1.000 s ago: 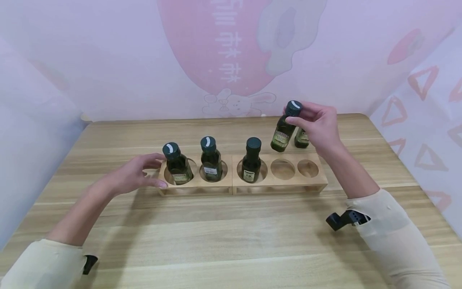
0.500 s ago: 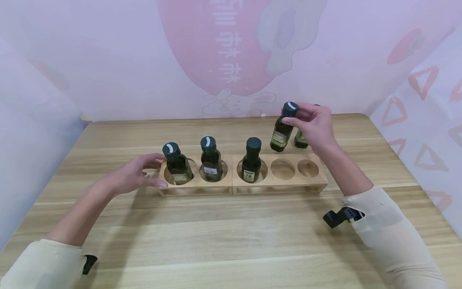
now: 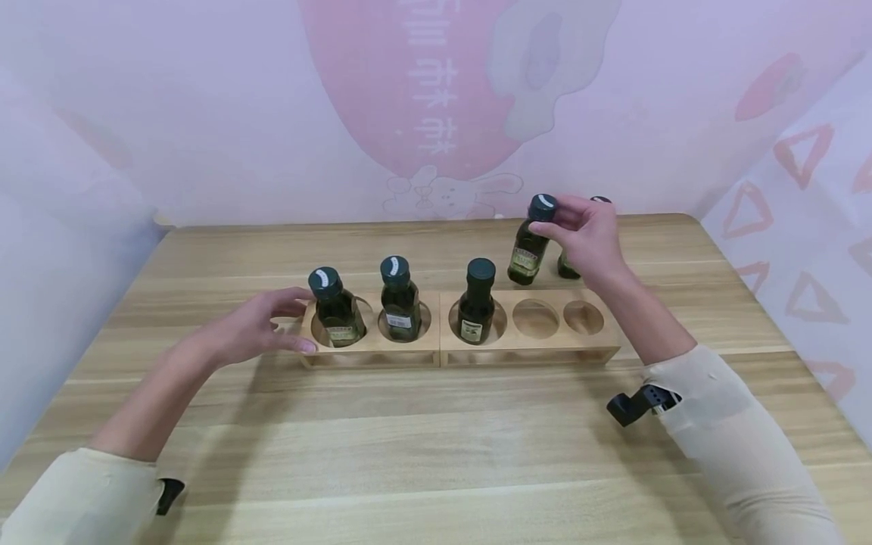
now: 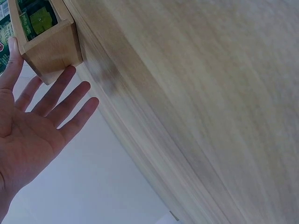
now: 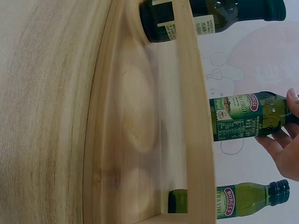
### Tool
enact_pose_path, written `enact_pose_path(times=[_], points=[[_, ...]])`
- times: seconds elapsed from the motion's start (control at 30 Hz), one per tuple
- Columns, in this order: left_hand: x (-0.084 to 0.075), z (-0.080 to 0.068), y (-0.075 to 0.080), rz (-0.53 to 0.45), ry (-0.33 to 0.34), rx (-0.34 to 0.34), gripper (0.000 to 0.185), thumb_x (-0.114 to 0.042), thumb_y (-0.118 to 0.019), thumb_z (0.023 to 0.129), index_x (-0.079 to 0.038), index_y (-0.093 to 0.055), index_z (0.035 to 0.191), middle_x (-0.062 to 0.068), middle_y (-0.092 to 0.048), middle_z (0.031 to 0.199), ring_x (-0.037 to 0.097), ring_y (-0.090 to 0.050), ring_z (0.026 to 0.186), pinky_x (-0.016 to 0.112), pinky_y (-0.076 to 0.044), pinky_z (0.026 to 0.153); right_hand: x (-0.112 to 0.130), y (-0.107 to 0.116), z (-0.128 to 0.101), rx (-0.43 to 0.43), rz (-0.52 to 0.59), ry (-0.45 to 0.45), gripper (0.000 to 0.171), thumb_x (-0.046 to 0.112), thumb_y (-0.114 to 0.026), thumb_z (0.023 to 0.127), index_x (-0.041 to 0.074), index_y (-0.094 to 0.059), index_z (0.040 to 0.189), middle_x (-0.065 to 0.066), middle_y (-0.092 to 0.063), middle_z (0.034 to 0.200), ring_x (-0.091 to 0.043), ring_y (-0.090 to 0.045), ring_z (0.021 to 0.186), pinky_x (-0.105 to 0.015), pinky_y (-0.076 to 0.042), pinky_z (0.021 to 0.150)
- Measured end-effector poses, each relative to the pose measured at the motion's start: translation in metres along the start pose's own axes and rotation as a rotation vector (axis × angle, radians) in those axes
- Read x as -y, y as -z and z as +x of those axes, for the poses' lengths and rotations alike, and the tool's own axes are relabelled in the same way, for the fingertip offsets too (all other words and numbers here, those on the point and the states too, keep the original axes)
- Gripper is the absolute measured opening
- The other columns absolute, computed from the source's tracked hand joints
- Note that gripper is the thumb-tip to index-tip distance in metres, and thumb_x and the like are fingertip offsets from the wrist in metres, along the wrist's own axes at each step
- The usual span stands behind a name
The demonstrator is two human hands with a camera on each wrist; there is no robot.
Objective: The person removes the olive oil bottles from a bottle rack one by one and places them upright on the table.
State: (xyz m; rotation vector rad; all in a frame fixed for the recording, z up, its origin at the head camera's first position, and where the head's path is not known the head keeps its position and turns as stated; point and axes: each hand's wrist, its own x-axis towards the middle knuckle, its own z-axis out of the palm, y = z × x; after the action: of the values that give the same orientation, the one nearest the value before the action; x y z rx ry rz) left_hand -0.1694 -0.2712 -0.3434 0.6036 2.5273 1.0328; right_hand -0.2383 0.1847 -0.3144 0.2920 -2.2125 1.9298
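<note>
My right hand (image 3: 587,236) pinches a small dark green olive oil bottle (image 3: 526,250) near its cap, with the bottle tilted slightly behind the rack's bare middle-right hole. Its "extra virgin" label faces the right wrist camera. A light wooden rack (image 3: 531,348) made of two joined sections stands on the table. Dark bottles stand in three of its holes: a bottle (image 3: 336,310) at far left, a second bottle (image 3: 400,303) beside it, and a slimmer-necked bottle (image 3: 475,306) right of the seam. My left hand (image 4: 35,123) touches the rack's left end, its fingers straight and spread.
Another olive oil bottle (image 5: 247,200) stands behind the rack's right end, partly hidden by my right hand in the head view. The rack's rightmost hole (image 3: 583,318) is smaller than the others. A pale printed backdrop (image 3: 238,113) rises behind the wooden table (image 3: 409,454).
My right hand has moved slightly left and down with the olive oil bottle, uncovering the cap of the bottle behind it. My left hand has stayed at the rack's left end.
</note>
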Motion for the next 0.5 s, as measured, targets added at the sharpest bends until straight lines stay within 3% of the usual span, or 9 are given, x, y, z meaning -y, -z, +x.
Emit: enact_pose_path(times=[0.2,0.5], points=[[0.0002,0.0007,0.0004,-0.001,-0.004,0.000,0.068,-0.017,-0.082,0.090,0.005,-0.050,0.145,0.026,-0.058,0.142,0.052,-0.050,0.134,0.068,-0.046,0.103,-0.0026,-0.0017,0.0035,0.009,-0.052,-0.007,0.040,-0.009,-0.075,0.090,-0.013,-0.064,0.128,-0.017,-0.073,0.113,0.001,-0.073,0.088,-0.021,-0.056,0.093],[-0.0008,0.0005,0.0007,0.005,0.005,0.002,0.069,-0.018,-0.083,0.090,0.005,-0.050,0.145,0.027,-0.057,0.144,0.053,-0.050,0.134,0.069,-0.045,0.104,-0.0068,-0.0037,0.0072,-0.007,-0.017,-0.039,0.044,-0.012,-0.075,0.088,-0.013,-0.063,0.130,-0.019,-0.071,0.114,0.002,-0.073,0.085,-0.021,-0.058,0.089]])
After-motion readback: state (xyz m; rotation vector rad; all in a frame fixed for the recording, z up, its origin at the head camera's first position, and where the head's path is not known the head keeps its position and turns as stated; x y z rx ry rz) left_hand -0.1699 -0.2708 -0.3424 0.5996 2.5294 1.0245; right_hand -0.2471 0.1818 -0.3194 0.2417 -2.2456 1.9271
